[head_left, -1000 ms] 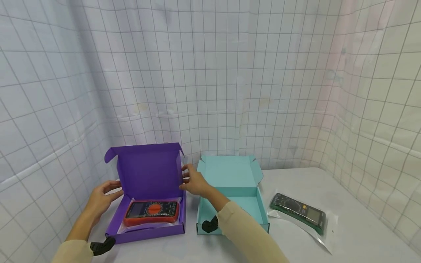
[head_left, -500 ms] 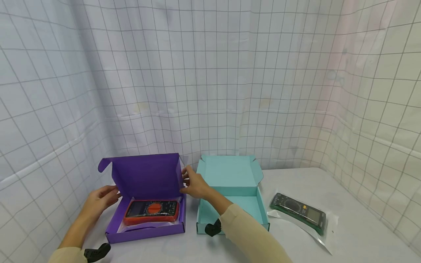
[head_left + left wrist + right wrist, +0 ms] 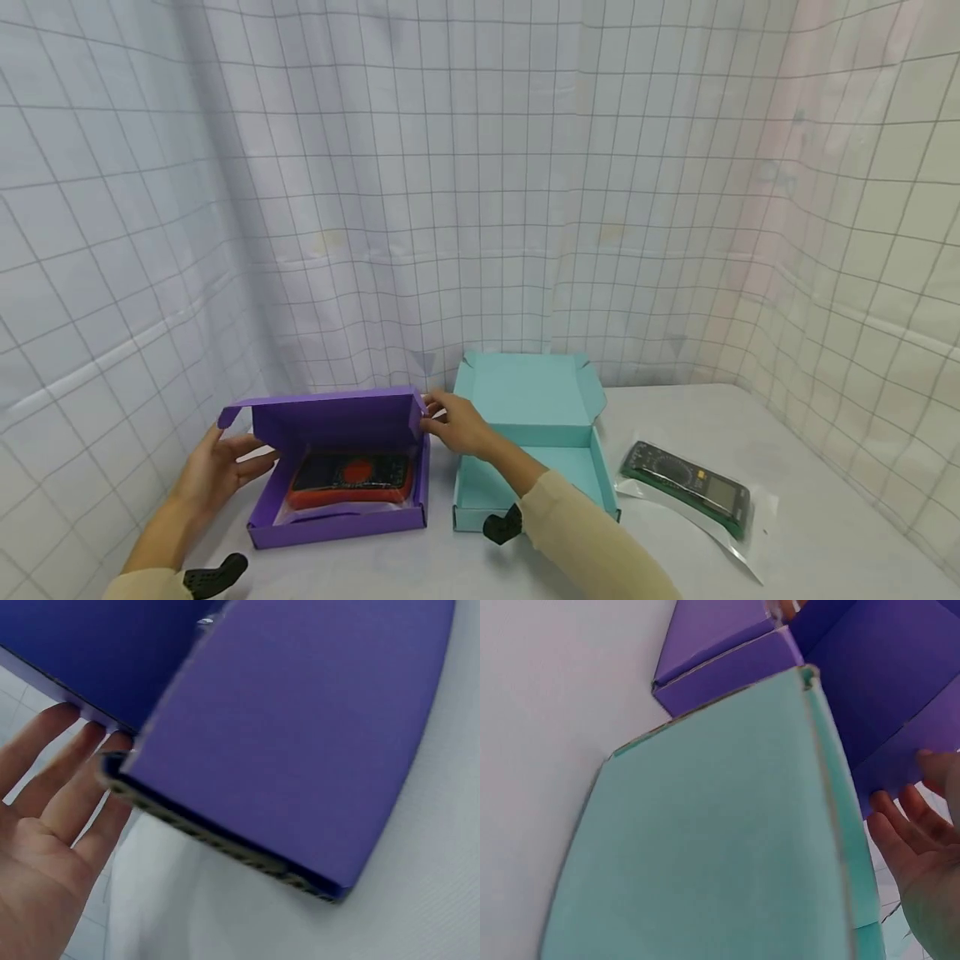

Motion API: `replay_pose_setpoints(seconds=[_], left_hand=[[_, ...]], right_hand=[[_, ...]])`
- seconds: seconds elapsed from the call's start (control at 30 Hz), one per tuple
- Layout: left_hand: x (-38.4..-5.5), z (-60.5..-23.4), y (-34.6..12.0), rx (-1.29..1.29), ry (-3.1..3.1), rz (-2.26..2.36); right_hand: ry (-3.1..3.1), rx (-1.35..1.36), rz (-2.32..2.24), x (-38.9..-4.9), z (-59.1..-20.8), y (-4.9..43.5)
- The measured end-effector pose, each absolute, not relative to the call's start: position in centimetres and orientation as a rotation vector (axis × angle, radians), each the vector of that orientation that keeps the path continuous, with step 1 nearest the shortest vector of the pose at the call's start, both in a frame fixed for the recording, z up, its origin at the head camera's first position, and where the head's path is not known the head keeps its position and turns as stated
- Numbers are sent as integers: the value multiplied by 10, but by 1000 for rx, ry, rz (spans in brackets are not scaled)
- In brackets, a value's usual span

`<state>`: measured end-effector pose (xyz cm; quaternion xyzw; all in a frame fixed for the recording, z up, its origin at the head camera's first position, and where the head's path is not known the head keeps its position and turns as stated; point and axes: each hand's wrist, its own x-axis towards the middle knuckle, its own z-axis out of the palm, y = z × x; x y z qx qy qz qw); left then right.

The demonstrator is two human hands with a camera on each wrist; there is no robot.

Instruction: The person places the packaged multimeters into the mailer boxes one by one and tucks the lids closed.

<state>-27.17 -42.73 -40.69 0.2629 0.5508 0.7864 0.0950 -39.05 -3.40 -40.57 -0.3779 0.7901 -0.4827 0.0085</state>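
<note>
A purple cardboard box stands at left in the head view, its lid tilted forward partway over it. Inside, a red-and-black multimeter lies on clear plastic, shaded by the lid. My left hand is at the lid's left side; the left wrist view shows its extended fingertips right at the lid's lower edge. With fingers slightly bent, my right hand touches the lid's right side. In the right wrist view, its thumb and fingertips meet the purple side flap.
Close to the right of the purple box stands a teal box with its lid raised, under my right forearm. Further right, a green-and-black multimeter lies in a clear plastic bag. White gridded curtains surround the white table.
The purple lid has swung forward and down from nearly upright. Both hands have moved down with it. The teal box and the bagged multimeter have stayed put.
</note>
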Motion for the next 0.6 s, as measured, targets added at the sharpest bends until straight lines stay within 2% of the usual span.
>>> replay_pose_setpoints(seconds=[0.13, 0.27, 0.6], left_hand=[[-272, -401, -436, 834, 1295, 2248], [-273, -392, -440, 813, 1294, 2173], [-262, -369, -430, 542, 1832, 2075]], right_hand=[[2157, -944, -1755, -387, -401, -31], [1921, -764, -1854, -384, -392, -28], [1907, -767, -1680, -368, -374, -26]])
